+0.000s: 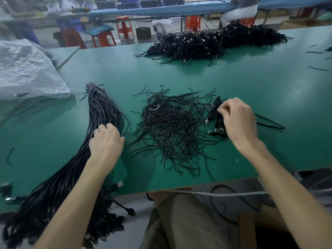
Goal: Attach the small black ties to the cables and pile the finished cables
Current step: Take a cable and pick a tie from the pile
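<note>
While ties [172, 126] lie between them, left hand [106, 142] grips bundle [102, 108], right hand [239, 121] pinches cable [216, 112].

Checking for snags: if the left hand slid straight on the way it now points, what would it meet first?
Probably more of the cable bundle: the left hand rests on it and points roughly along the strands toward the tied end.

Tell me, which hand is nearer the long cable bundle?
Left. The left hand is on the bundle; the right hand is beyond the loose ties, pinching a coiled cable.
</note>
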Demonstrator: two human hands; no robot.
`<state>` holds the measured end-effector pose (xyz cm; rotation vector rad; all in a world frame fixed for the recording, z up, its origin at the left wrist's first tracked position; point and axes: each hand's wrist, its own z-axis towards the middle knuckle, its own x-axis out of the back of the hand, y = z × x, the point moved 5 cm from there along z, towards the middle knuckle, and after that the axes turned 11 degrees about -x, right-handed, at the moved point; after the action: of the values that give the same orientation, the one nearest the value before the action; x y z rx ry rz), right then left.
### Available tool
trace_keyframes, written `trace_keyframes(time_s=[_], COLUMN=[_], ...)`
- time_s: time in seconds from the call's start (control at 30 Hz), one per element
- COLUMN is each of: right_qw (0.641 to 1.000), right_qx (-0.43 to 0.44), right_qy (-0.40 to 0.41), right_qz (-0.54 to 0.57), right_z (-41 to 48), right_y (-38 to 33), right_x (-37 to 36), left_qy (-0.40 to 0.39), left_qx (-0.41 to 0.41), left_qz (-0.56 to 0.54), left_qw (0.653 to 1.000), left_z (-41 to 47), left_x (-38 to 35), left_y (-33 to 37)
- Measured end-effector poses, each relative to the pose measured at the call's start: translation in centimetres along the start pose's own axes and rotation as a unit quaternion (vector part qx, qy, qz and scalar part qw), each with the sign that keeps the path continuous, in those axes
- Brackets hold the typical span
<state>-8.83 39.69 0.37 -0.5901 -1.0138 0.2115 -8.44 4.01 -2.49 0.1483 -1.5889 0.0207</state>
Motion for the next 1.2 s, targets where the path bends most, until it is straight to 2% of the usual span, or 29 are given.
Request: trace_keyframes(time_s=[0.13,0.3,0.47,0.53,0.63,0.73,0.83,0.9,0.97,1.03,1.07,1.13,1.2], right_qw=[0.997,0.994,0.992,0.996,0.999,0.982,0.948,0.920,0.904,0.913,0.921,0.941,0.960], right_qx=[-0.059,-0.101,-0.119,-0.091,-0.001,0.097,0.178,0.175,0.141,0.159,0.168,0.156,0.115], right_qy=[-0.032,-0.035,-0.029,-0.009,-0.032,-0.111,-0.201,-0.287,-0.357,-0.347,-0.320,-0.243,-0.162], right_qz=[-0.037,-0.010,0.003,-0.017,0.034,0.114,0.172,0.200,0.186,0.147,0.147,0.177,0.195], right_z=[0.7,0.3,0.1,-0.3,-2.0,-4.7,-7.2,-8.3,-8.9,-9.0,-8.8,-7.9,-6.7], right_y=[3.1,4.4,3.8,2.6,-1.3,-6.6,-10.6,-11.6,-11.4,-11.1,-10.9,-10.1,-9.0], right_x=[-1.7,-2.4,-2.1,-1.6,-1.4,-2.4,-3.9,-5.4,-6.8,-7.3,-7.2,-6.5,-5.9], left_qy=[0.046,0.075,0.185,0.211,0.164,0.108,0.055,0.053,0.063,0.060,0.055,0.018,-0.032], left_qx=[0.006,-0.031,-0.064,-0.100,-0.147,-0.213,-0.320,-0.349,-0.319,-0.270,-0.258,-0.249,-0.242], left_qz=[-0.011,0.039,-0.011,-0.097,-0.239,-0.285,-0.262,-0.281,-0.367,-0.429,-0.419,-0.372,-0.385], left_qw=[0.999,0.996,0.981,0.967,0.946,0.928,0.909,0.892,0.872,0.860,0.869,0.894,0.890], left_z=[0.4,0.5,-0.3,-0.8,-1.1,-2.0,-3.3,-3.7,-3.4,-2.8,-2.5,-2.4,-3.1], left_x=[-0.2,0.2,1.9,3.0,3.9,4.5,4.2,3.7,3.3,2.7,2.2,0.6,-1.2], left_y=[-0.4,-0.6,-0.6,0.3,2.4,5.1,7.8,8.2,7.0,5.2,4.4,3.4,2.4])
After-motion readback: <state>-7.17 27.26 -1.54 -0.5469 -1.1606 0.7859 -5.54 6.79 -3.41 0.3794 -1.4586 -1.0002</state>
